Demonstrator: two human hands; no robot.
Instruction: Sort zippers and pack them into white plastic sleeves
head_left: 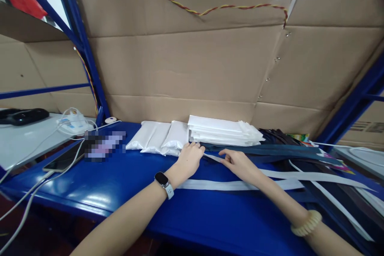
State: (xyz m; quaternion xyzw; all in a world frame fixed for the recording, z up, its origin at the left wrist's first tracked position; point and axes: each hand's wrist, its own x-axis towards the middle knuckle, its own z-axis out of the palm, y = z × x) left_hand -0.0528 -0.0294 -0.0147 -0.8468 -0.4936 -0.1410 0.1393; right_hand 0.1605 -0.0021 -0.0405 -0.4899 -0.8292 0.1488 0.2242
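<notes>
My left hand (189, 161), with a watch on its wrist, has its fingers pressed together at one end of a narrow white strip (213, 157). At the strip's other end, my right hand (237, 163) pinches it between thumb and forefinger. Below both hands, a long white zipper-like tape (219, 185) lies across the blue table (129, 184). Just behind them are a stack of flat white packets (222, 130) and, to its left, several filled white packets (157, 136). A dark teal tape (270, 150) runs right from near my left fingertips.
Dark and white tapes (333, 196) spread over the table's right side. A phone (64, 158) with a white cable lies at the left, near a power strip (73, 122). Cardboard (186, 64) closes off the back between blue metal posts (87, 56).
</notes>
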